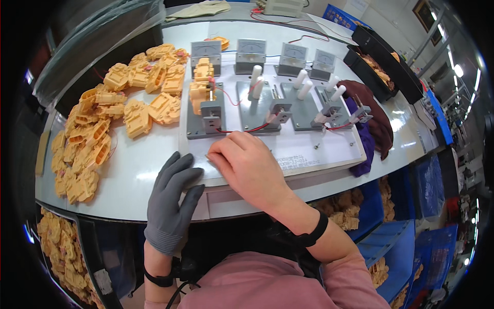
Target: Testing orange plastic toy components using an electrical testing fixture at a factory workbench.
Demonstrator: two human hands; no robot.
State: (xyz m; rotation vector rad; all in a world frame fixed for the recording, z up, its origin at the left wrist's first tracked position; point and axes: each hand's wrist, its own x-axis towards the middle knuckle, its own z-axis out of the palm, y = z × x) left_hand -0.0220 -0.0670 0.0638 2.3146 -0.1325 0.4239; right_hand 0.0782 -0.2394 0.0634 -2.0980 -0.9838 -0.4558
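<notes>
My left hand wears a grey knit glove, its fingers held apart and nothing in them, beside the front left corner of a white test board. My bare right hand rests at the board's front edge with fingers bent together; anything beneath them is hidden. An orange-yellow plastic housing sits on the leftmost grey fixture, below an analog meter. More fixtures to the right carry white posts and metal clamps. Red wires run between the clamps.
Piles of similar housings cover the table's left side. A dark bin stands at the back right, near a dark cloth. Blue bins holding housings are below the table on the right; another full bin is at lower left.
</notes>
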